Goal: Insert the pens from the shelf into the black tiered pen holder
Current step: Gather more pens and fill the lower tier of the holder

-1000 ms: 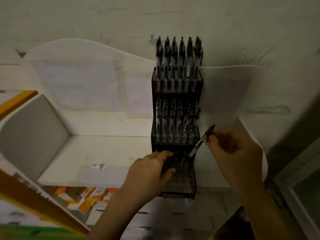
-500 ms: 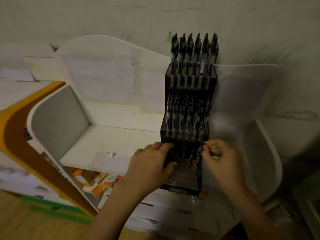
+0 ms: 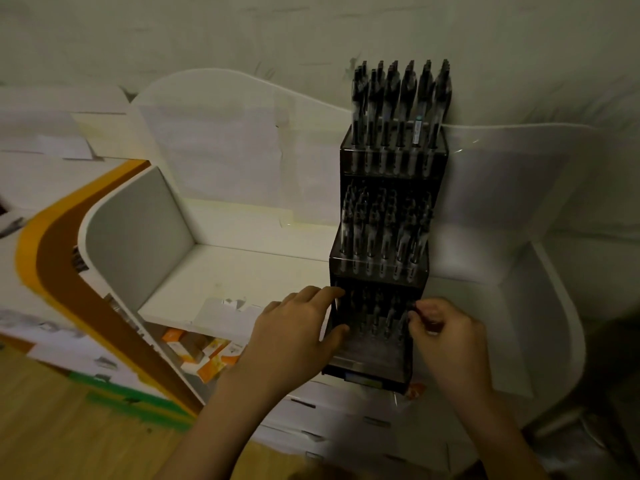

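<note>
The black tiered pen holder (image 3: 377, 362) stands upright on the white shelf (image 3: 242, 271) against the wall. Black pens fill its top tier (image 3: 398, 98) and middle tier (image 3: 381, 230), and a few stand in the lowest tier. My left hand (image 3: 294, 330) grips the left edge of the lowest tier between thumb and fingers. At that tier's right side, my right hand (image 3: 446, 337) pinches the top of a pen (image 3: 404, 320) that stands in a slot. The dim light hides the slots' detail.
The shelf has curved white side panels at left (image 3: 138, 230) and right (image 3: 554, 306). Orange and white boxes (image 3: 201, 351) lie on a lower level under the shelf. A wooden floor (image 3: 69, 427) shows at bottom left. The wall rises close behind.
My right hand brought the slanted pen down from above the lowest tier into it; the pen now stands nearly upright. My left hand stayed on the holder. The view shifted left.
</note>
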`<state>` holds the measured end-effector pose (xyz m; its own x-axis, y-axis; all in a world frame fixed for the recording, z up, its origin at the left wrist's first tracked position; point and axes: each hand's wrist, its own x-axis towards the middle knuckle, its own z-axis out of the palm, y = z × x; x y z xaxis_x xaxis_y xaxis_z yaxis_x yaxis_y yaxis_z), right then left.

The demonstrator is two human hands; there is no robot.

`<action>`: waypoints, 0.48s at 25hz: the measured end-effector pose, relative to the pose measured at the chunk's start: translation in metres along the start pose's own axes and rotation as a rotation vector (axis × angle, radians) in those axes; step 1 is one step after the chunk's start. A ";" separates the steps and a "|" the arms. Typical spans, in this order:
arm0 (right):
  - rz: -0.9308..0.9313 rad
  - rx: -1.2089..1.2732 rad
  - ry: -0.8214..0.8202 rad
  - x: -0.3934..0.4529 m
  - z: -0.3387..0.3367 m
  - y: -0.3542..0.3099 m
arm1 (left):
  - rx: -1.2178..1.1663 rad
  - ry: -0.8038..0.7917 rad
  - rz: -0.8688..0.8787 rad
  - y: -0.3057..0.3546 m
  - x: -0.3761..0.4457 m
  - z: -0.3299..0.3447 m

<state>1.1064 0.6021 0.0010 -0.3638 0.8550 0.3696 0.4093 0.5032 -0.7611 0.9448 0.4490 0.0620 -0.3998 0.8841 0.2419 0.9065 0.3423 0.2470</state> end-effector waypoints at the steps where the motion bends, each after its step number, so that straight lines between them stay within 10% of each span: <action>1: -0.008 0.002 0.014 -0.002 -0.003 -0.005 | -0.001 0.002 -0.007 -0.001 -0.001 -0.001; 6: -0.204 0.059 0.060 -0.015 -0.006 -0.060 | -0.017 0.046 -0.038 -0.017 -0.014 -0.013; 12: -0.391 0.053 -0.287 -0.040 0.055 -0.137 | -0.035 0.162 -0.140 -0.072 -0.060 -0.047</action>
<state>1.0187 0.4921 0.0613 -0.7009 0.5302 0.4770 0.1555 0.7663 -0.6233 0.8973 0.3561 0.0743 -0.5405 0.7653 0.3495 0.8365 0.4442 0.3209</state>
